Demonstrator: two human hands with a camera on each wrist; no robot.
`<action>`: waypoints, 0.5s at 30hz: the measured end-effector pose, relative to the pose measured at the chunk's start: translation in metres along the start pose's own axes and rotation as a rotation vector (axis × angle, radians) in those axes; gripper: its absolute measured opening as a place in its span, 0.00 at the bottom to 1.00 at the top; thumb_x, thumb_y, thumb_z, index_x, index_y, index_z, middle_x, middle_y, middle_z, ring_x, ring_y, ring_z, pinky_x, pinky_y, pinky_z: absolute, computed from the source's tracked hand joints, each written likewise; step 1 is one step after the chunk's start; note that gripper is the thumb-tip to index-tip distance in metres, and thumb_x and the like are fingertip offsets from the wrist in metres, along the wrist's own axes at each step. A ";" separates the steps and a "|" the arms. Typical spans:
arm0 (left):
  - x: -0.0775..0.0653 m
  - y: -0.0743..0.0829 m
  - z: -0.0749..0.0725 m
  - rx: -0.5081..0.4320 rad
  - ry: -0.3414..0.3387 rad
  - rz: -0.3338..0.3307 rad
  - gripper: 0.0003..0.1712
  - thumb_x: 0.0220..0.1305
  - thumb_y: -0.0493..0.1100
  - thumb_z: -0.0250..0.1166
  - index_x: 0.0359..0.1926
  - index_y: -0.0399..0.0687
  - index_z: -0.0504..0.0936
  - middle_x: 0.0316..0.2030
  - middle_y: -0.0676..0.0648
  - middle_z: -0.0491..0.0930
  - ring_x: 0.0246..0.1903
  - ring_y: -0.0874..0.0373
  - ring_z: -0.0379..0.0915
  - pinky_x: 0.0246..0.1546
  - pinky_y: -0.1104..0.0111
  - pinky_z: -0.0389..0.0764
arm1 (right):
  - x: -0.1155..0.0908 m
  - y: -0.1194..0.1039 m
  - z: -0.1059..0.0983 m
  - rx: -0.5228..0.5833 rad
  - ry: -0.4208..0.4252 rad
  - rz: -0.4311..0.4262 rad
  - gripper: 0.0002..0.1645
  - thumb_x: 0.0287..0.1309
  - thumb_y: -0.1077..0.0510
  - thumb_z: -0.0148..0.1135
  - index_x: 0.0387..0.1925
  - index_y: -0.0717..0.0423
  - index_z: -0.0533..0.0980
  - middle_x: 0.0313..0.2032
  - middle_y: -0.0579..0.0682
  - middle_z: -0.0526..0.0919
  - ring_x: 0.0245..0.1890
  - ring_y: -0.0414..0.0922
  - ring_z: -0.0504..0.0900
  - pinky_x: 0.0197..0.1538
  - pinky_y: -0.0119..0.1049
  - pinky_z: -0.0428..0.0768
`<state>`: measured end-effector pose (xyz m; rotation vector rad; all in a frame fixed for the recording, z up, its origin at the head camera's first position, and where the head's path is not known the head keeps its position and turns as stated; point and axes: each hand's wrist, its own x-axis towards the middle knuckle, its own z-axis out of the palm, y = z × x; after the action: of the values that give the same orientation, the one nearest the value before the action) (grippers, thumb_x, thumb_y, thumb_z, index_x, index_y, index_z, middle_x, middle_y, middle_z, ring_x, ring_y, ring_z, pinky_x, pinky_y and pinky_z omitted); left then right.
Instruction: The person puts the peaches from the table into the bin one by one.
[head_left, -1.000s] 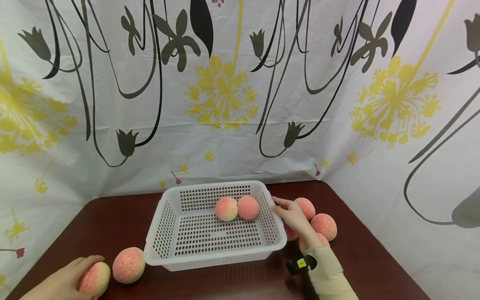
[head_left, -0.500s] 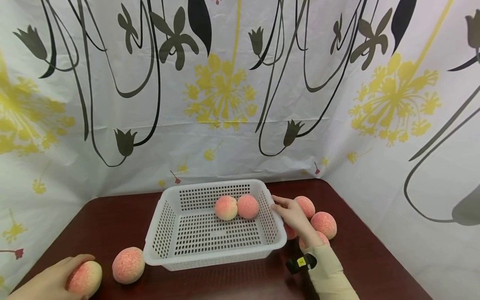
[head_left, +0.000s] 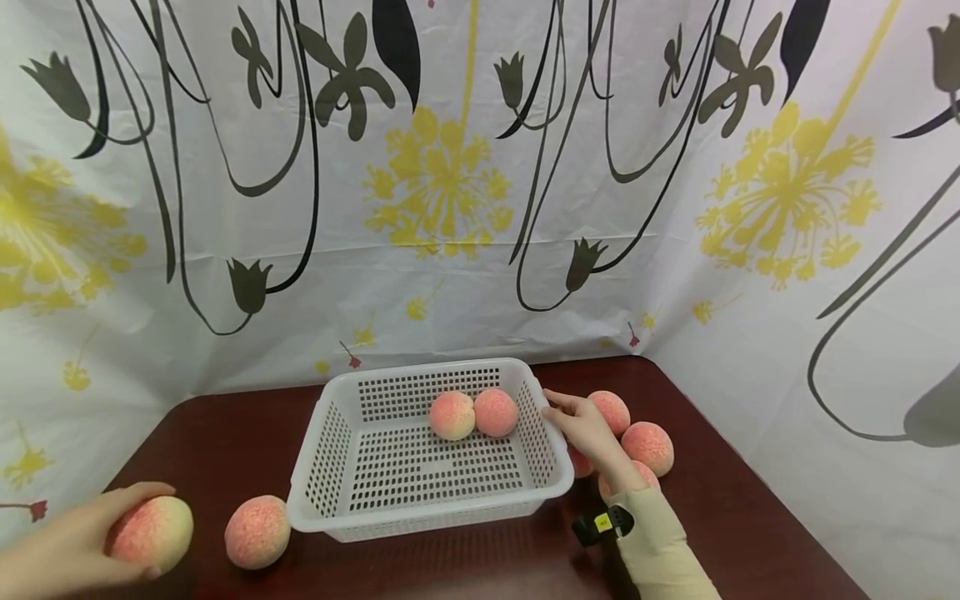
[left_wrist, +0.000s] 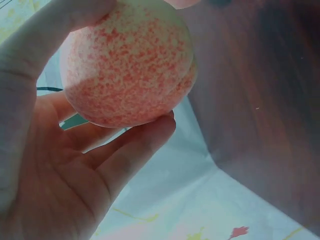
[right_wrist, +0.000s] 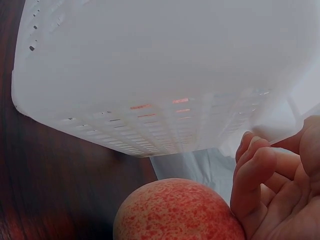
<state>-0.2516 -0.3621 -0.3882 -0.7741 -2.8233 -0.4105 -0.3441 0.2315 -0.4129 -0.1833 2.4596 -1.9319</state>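
My left hand (head_left: 75, 542) holds a pink and yellow peach (head_left: 153, 533) at the lower left of the head view, thumb and fingers curled about it. In the left wrist view the same peach (left_wrist: 130, 65) fills the grasp. Just right of it a second peach (head_left: 257, 532) lies on the table beside a white perforated plastic basket (head_left: 450, 510). Two peaches (head_left: 452, 416) touch each other inside the basket. At the basket's right rim, my right hand (head_left: 588, 429) grips with bent fingers. Beneath those fingers, a peach (right_wrist: 175, 212) shows close in the right wrist view.
Several peaches (head_left: 648, 448) cluster on the table right of the basket, partly hidden by the right forearm. The dark red table (head_left: 225, 433) has rounded back corners. A white flower-printed curtain (head_left: 420, 275) hangs behind it and along both sides.
My left hand has carried its peach leftward and a little up, widening the gap to the second peach. The right hand and basket stay in place; the head view shifts slightly.
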 end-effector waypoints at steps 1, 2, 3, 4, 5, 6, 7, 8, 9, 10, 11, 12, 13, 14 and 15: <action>0.000 0.002 -0.003 -0.012 0.008 0.005 0.37 0.36 0.53 0.73 0.49 0.49 0.70 0.36 0.60 0.71 0.30 0.72 0.65 0.22 0.73 0.67 | 0.000 0.000 0.000 0.004 -0.004 0.006 0.28 0.59 0.54 0.53 0.61 0.54 0.62 0.45 0.59 0.75 0.39 0.50 0.78 0.37 0.40 0.77; 0.001 0.003 -0.006 -0.022 0.005 -0.001 0.37 0.36 0.52 0.73 0.50 0.48 0.70 0.36 0.58 0.72 0.30 0.72 0.65 0.22 0.73 0.67 | 0.001 -0.001 -0.001 0.009 -0.007 0.011 0.28 0.59 0.54 0.53 0.61 0.53 0.62 0.45 0.60 0.75 0.39 0.51 0.78 0.37 0.40 0.77; 0.002 0.006 -0.009 -0.032 -0.013 -0.023 0.37 0.37 0.53 0.73 0.50 0.48 0.69 0.37 0.57 0.72 0.30 0.72 0.66 0.21 0.73 0.67 | 0.001 -0.001 -0.001 0.013 -0.013 0.012 0.29 0.59 0.54 0.52 0.62 0.53 0.61 0.46 0.60 0.75 0.40 0.51 0.78 0.37 0.40 0.77; 0.004 0.008 -0.013 -0.039 -0.035 -0.050 0.37 0.39 0.53 0.72 0.51 0.48 0.68 0.37 0.55 0.73 0.29 0.72 0.66 0.21 0.72 0.67 | 0.002 0.000 -0.001 0.016 -0.012 0.015 0.29 0.59 0.53 0.53 0.62 0.53 0.61 0.46 0.60 0.74 0.40 0.52 0.78 0.37 0.40 0.77; 0.005 0.011 -0.016 -0.025 -0.036 -0.067 0.38 0.38 0.55 0.72 0.51 0.48 0.68 0.37 0.55 0.73 0.28 0.72 0.66 0.20 0.72 0.67 | 0.002 0.000 -0.001 0.019 -0.016 0.015 0.30 0.59 0.53 0.53 0.62 0.54 0.60 0.46 0.61 0.74 0.40 0.52 0.77 0.37 0.40 0.77; 0.006 0.013 -0.019 -0.014 -0.034 -0.068 0.38 0.38 0.55 0.72 0.51 0.49 0.68 0.37 0.54 0.73 0.28 0.72 0.66 0.20 0.72 0.67 | 0.002 0.000 -0.001 0.022 -0.017 0.014 0.30 0.59 0.53 0.53 0.62 0.54 0.60 0.46 0.61 0.74 0.40 0.53 0.77 0.37 0.40 0.77; 0.007 0.015 -0.022 -0.008 -0.022 -0.058 0.39 0.37 0.55 0.72 0.51 0.49 0.68 0.36 0.55 0.74 0.28 0.72 0.66 0.20 0.72 0.67 | 0.003 0.000 -0.001 0.022 -0.019 0.012 0.30 0.59 0.53 0.52 0.62 0.54 0.60 0.47 0.61 0.74 0.41 0.53 0.77 0.37 0.40 0.77; 0.008 0.018 -0.024 0.002 -0.016 -0.054 0.39 0.36 0.55 0.72 0.52 0.50 0.68 0.37 0.55 0.74 0.28 0.72 0.67 0.21 0.72 0.67 | 0.003 0.001 -0.001 0.021 -0.019 0.010 0.30 0.59 0.53 0.52 0.62 0.54 0.59 0.47 0.61 0.74 0.41 0.53 0.77 0.37 0.40 0.77; 0.008 0.020 -0.026 0.006 -0.002 -0.046 0.39 0.36 0.56 0.72 0.51 0.52 0.68 0.36 0.57 0.74 0.28 0.72 0.67 0.21 0.72 0.68 | 0.003 0.001 -0.001 0.018 -0.019 0.008 0.30 0.59 0.53 0.52 0.62 0.54 0.59 0.47 0.61 0.74 0.40 0.52 0.77 0.37 0.40 0.77; 0.009 0.023 -0.027 0.001 0.016 -0.033 0.38 0.35 0.54 0.73 0.51 0.53 0.69 0.36 0.59 0.74 0.29 0.72 0.67 0.22 0.73 0.68 | 0.003 0.001 -0.001 0.016 -0.016 0.007 0.30 0.59 0.53 0.52 0.62 0.54 0.60 0.47 0.60 0.74 0.40 0.52 0.78 0.37 0.40 0.77; 0.010 0.026 -0.028 0.000 0.042 -0.013 0.39 0.34 0.54 0.74 0.51 0.55 0.69 0.35 0.60 0.74 0.29 0.72 0.67 0.23 0.73 0.68 | 0.003 0.002 -0.001 0.014 -0.016 0.005 0.29 0.60 0.54 0.52 0.62 0.54 0.60 0.48 0.60 0.74 0.40 0.51 0.78 0.37 0.40 0.77; 0.011 0.029 -0.029 -0.012 0.052 -0.004 0.38 0.34 0.53 0.74 0.51 0.56 0.69 0.35 0.61 0.73 0.29 0.72 0.67 0.23 0.73 0.68 | 0.003 0.002 -0.001 0.009 -0.012 0.005 0.29 0.60 0.54 0.52 0.62 0.53 0.60 0.47 0.59 0.74 0.39 0.51 0.78 0.37 0.40 0.77; 0.013 0.032 -0.030 -0.014 0.067 0.003 0.38 0.34 0.52 0.74 0.51 0.57 0.69 0.35 0.62 0.73 0.29 0.72 0.67 0.24 0.73 0.68 | 0.003 0.002 -0.001 0.003 -0.008 0.004 0.29 0.60 0.54 0.52 0.62 0.53 0.61 0.47 0.59 0.75 0.39 0.50 0.79 0.37 0.40 0.77; 0.014 0.035 -0.031 -0.011 0.081 0.006 0.38 0.34 0.53 0.74 0.50 0.58 0.69 0.34 0.63 0.73 0.29 0.72 0.67 0.25 0.74 0.68 | 0.003 0.002 -0.001 -0.002 -0.004 0.002 0.28 0.60 0.54 0.52 0.62 0.54 0.61 0.47 0.58 0.75 0.38 0.49 0.79 0.37 0.40 0.77; 0.016 0.038 -0.031 -0.019 0.088 0.002 0.38 0.33 0.53 0.74 0.50 0.59 0.70 0.34 0.64 0.73 0.29 0.71 0.67 0.26 0.74 0.68 | 0.003 0.002 -0.001 -0.008 0.003 0.002 0.28 0.59 0.54 0.52 0.61 0.54 0.62 0.46 0.57 0.76 0.37 0.48 0.79 0.36 0.40 0.77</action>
<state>-0.2418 -0.3330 -0.3467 -0.7436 -2.7402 -0.4601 -0.3471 0.2330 -0.4146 -0.1782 2.4692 -1.9237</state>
